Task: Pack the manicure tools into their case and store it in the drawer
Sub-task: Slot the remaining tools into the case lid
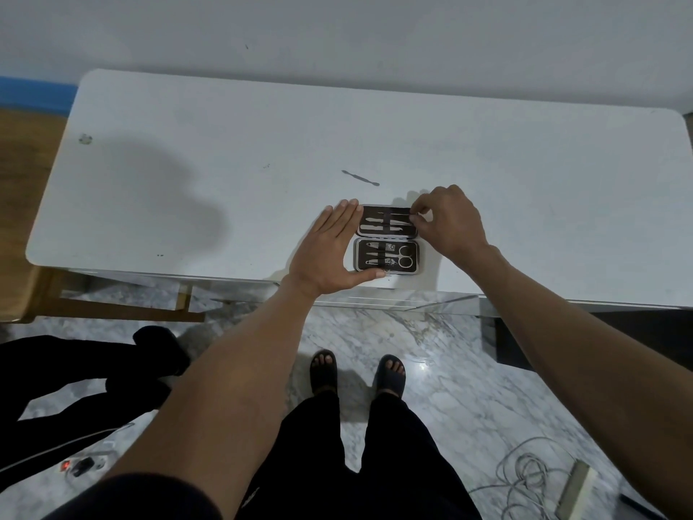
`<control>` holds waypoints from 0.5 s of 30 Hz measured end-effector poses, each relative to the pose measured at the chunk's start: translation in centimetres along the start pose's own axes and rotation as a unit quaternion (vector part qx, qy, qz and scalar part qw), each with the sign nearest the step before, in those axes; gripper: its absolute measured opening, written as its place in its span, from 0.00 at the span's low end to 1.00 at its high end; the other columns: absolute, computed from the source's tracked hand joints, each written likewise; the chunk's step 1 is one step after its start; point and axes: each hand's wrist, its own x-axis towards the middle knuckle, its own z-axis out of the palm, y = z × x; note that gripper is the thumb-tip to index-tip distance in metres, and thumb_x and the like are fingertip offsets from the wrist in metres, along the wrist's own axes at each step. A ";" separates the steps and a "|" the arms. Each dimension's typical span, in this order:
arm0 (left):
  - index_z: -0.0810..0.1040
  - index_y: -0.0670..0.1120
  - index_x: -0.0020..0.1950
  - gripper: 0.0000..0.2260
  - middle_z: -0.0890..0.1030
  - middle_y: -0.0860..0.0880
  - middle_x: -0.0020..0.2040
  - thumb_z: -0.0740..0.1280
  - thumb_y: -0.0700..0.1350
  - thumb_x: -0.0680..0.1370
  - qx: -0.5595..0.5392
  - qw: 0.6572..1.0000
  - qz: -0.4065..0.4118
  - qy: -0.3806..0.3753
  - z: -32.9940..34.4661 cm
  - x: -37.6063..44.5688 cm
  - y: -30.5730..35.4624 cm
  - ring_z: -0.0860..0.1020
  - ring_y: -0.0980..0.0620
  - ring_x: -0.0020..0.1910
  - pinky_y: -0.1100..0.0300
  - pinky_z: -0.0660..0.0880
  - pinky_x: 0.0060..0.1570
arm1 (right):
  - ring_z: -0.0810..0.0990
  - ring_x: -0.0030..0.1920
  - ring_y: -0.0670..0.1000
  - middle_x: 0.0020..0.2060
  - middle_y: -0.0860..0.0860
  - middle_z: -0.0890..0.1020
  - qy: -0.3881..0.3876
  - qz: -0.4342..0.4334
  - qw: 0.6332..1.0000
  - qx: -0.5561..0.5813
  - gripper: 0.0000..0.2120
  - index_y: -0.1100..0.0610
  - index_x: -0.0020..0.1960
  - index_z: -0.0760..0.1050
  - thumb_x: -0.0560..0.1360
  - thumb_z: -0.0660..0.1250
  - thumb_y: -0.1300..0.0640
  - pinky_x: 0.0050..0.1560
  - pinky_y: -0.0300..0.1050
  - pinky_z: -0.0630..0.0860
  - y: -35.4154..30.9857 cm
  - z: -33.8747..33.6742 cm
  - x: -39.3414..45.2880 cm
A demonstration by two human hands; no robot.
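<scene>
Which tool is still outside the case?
The thin metal tool lying alone on the table, just beyond the open case. All the others sit under the straps inside it.

An open manicure case lay near the front edge of the white bench, tools strapped into both halves. The left hand rested flat against the case's left side, while the right hand pinched a tool at the far half's right end. One slim tool lay loose on the bench just beyond.
</scene>
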 end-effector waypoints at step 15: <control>0.57 0.39 0.85 0.55 0.58 0.43 0.85 0.62 0.78 0.73 -0.014 1.000 -0.004 0.002 -0.1 0.0 0.0 0.54 0.48 0.86 0.46 0.52 0.84 | 0.73 0.54 0.59 0.46 0.57 0.81 -0.028 -0.014 0.998 -0.056 0.10 0.59 0.51 0.82 0.78 0.63 0.58 0.44 0.55 0.78 -1.5 0.5 0.8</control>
